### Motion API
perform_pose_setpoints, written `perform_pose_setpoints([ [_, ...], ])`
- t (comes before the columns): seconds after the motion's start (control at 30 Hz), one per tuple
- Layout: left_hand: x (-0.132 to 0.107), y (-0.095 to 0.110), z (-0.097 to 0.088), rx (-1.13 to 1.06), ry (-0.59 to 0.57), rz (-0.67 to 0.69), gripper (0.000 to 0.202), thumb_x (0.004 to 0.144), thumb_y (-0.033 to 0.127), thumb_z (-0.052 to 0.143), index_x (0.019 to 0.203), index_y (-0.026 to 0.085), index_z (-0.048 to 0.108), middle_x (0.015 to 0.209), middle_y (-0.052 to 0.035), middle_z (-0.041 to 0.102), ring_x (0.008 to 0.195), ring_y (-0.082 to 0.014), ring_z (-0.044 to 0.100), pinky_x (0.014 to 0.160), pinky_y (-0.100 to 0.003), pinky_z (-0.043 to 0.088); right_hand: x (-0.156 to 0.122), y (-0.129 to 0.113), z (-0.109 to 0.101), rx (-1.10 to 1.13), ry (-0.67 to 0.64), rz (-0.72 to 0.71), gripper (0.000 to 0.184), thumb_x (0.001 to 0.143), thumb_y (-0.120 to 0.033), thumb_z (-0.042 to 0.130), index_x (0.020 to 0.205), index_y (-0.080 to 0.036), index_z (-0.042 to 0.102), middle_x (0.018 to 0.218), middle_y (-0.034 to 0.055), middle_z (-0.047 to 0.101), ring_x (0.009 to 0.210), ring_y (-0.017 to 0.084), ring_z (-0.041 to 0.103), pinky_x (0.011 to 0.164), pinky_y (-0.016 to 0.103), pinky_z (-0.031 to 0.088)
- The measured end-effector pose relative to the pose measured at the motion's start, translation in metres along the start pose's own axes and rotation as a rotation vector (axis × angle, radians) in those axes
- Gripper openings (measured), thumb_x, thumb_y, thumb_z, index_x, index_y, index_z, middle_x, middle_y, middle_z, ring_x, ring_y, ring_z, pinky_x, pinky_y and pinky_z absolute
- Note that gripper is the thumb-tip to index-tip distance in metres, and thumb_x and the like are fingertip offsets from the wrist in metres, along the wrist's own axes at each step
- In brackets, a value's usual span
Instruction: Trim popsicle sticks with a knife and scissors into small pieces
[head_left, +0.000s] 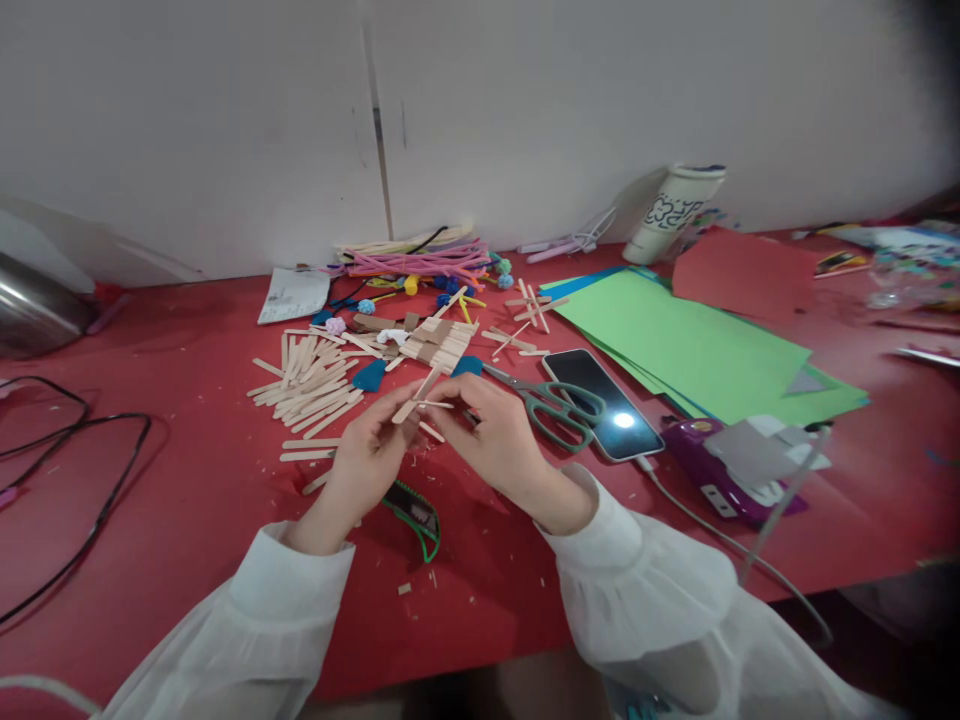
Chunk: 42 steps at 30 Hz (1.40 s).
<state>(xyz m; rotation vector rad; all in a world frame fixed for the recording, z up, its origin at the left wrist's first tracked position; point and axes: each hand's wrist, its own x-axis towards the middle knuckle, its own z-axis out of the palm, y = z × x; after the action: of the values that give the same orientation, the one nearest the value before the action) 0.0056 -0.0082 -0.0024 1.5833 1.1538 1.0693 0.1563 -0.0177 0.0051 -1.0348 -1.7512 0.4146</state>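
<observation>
My left hand (373, 452) is closed on a wooden craft stick (417, 394), held at a slant above the table. From the other side my right hand (487, 428) pinches a thinner sliver of wood (436, 404), which crosses the stick near its lower end. Whether the two pieces are joined I cannot tell. Just beyond my fingers sits a small raft of craft sticks (441, 343) with brown strips across it. Below my hands a green and black utility knife (414, 512) lies on the red table (450, 620), partly hidden by my left hand.
Loose craft sticks (319, 380) are heaped at left. Green-handled scissors (562, 412) touch a phone (600, 405) with its light on. Green paper (690, 345), a purple device (720, 470) and a tumbler (671, 215) stand right. Pipe cleaners (416, 260) lie at the back, black cable (112, 480) left.
</observation>
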Motion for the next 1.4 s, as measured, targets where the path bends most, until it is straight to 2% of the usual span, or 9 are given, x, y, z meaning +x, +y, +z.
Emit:
perform_pose_setpoints([
  [0.13,-0.0019,0.0026,-0.0007,-0.033,0.012,0.002,0.051,0.071,0.044,0.064,0.111,0.013,0.06,0.103,-0.0105,0.068,0.089,-0.0205,0.064,0.075,-0.028,0.052,-0.0002,0.0009,0.0009,0.014,-0.018,-0.003,0.009,0.079,-0.013,0.054,0.079,-0.021,0.058,0.078,0.0011,0.064,0.073,0.013,0.059,0.067,0.025,0.046],
  [0.3,-0.0028,0.0007,-0.0032,0.165,0.046,-0.003,0.05,0.083,0.05,0.047,0.114,0.012,0.06,0.107,-0.0113,0.068,0.095,-0.0217,0.063,0.08,-0.029,0.05,-0.0017,0.0026,0.0038,0.053,-0.026,0.019,0.011,0.077,-0.01,0.054,0.08,-0.02,0.058,0.08,0.0011,0.063,0.075,0.013,0.059,0.07,0.025,0.046],
  [0.47,-0.0031,0.0004,-0.003,0.293,0.044,0.076,0.049,0.086,0.047,0.044,0.118,0.013,0.059,0.117,-0.0102,0.064,0.107,-0.0219,0.059,0.088,-0.029,0.047,-0.0018,0.0018,0.0063,0.091,0.022,0.074,0.008,0.077,-0.012,0.053,0.075,-0.02,0.054,0.073,-0.0007,0.06,0.066,0.011,0.056,0.06,0.022,0.044],
  [0.63,-0.004,0.0003,-0.0027,0.345,0.027,0.121,0.046,0.086,0.043,0.045,0.12,0.015,0.058,0.121,-0.009,0.062,0.115,-0.0219,0.054,0.095,-0.031,0.043,-0.0014,0.0011,0.0073,0.107,0.044,0.073,0.006,0.077,-0.014,0.053,0.075,-0.019,0.054,0.073,0.0002,0.061,0.065,0.011,0.056,0.059,0.022,0.044],
  [0.77,-0.0047,-0.0008,-0.003,0.295,-0.012,0.122,0.047,0.087,0.04,0.042,0.125,0.015,0.053,0.126,-0.0094,0.059,0.119,-0.022,0.051,0.099,-0.034,0.04,-0.001,0.002,0.0064,0.104,0.048,0.073,0.007,0.077,-0.013,0.052,0.075,-0.02,0.053,0.074,0.0001,0.061,0.066,0.011,0.057,0.06,0.023,0.044],
  [0.93,-0.004,-0.0026,-0.0045,0.27,-0.048,0.122,0.048,0.09,0.04,0.035,0.124,0.011,0.051,0.122,-0.0128,0.06,0.115,-0.0208,0.053,0.099,-0.033,0.038,-0.0012,0.0034,0.0062,0.095,0.046,0.076,0.008,0.077,-0.012,0.052,0.078,-0.02,0.055,0.076,0.0004,0.062,0.069,0.012,0.058,0.062,0.024,0.045],
  [1.13,-0.0025,0.0006,-0.0053,0.327,-0.049,0.101,0.04,0.088,0.04,0.04,0.114,0.014,0.055,0.107,-0.0103,0.065,0.101,-0.0217,0.059,0.089,-0.032,0.043,-0.0011,0.0025,0.0064,0.098,0.039,0.079,0.006,0.078,-0.015,0.053,0.078,-0.02,0.055,0.075,0.0006,0.062,0.068,0.012,0.058,0.062,0.024,0.045],
  [1.27,-0.0002,0.0037,-0.0018,0.164,-0.012,0.033,0.032,0.085,0.039,0.042,0.097,0.015,0.061,0.091,-0.0067,0.067,0.085,-0.0186,0.061,0.082,-0.029,0.045,-0.0012,0.0035,0.0061,0.085,0.033,0.033,0.006,0.079,-0.014,0.051,0.079,-0.019,0.055,0.076,0.002,0.062,0.07,0.012,0.057,0.065,0.024,0.046],
  [1.4,0.0038,0.0006,0.0004,-0.117,0.063,-0.167,0.027,0.081,0.037,0.046,0.069,0.017,0.059,0.06,-0.0008,0.06,0.056,-0.0137,0.055,0.059,-0.025,0.046,-0.0018,0.0017,0.0048,0.09,0.017,0.021,0.006,0.078,-0.015,0.05,0.077,-0.02,0.053,0.078,0.0025,0.061,0.073,0.013,0.057,0.068,0.026,0.046],
])
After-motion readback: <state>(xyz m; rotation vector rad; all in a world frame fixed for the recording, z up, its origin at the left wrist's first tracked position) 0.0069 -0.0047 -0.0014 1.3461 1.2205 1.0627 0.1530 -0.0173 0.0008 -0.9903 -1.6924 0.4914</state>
